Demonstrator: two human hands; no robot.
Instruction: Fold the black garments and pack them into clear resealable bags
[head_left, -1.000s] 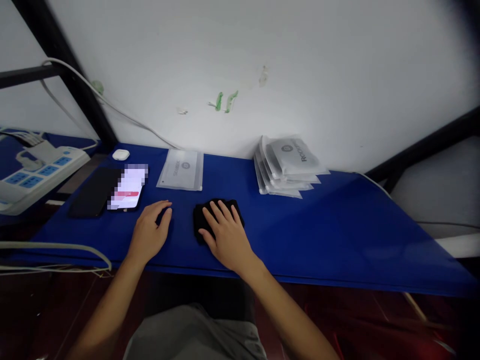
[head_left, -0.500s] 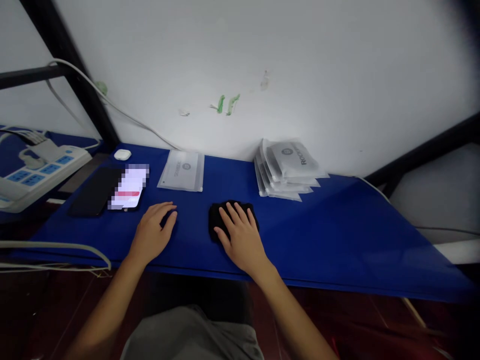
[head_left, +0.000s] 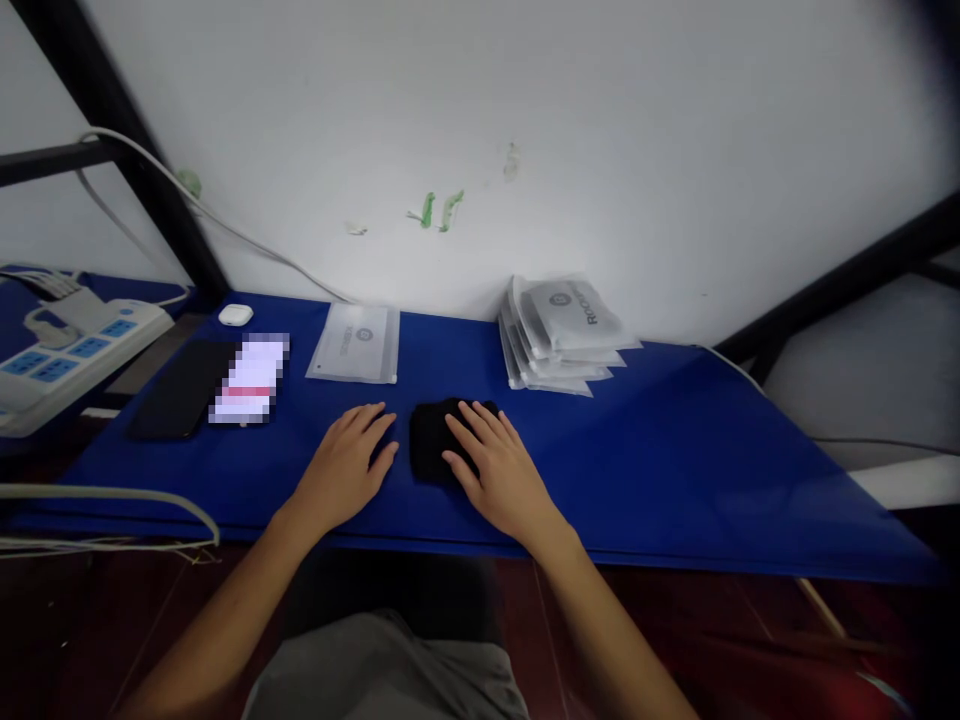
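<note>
A folded black cloth-like bundle [head_left: 433, 448] lies on the blue tabletop [head_left: 675, 470]; its exact kind does not show. My right hand [head_left: 499, 465] rests flat over its right part, fingers stretched out and pointing away from me. To the left of the bundle, my left hand [head_left: 349, 465] hovers low over or lies on the table, fingers loosely spread and holding nothing. A small gap separates its fingertips from the black bundle. Beyond the left hand lies a single frosted zip bag [head_left: 356, 345] with a printed logo.
A stack of several frosted zip bags [head_left: 574, 320] stands against the wall at the back. On the left are a lit phone [head_left: 251, 380], a dark phone-like slab [head_left: 184, 390], a white earbud case [head_left: 235, 315] and a power strip [head_left: 90, 350]. Cables [head_left: 135, 492] hang over the front left edge.
My left hand has moved right, closer to the black bundle. My right hand has slid slightly to the right on it, uncovering more of its left part. The view has shifted a little.
</note>
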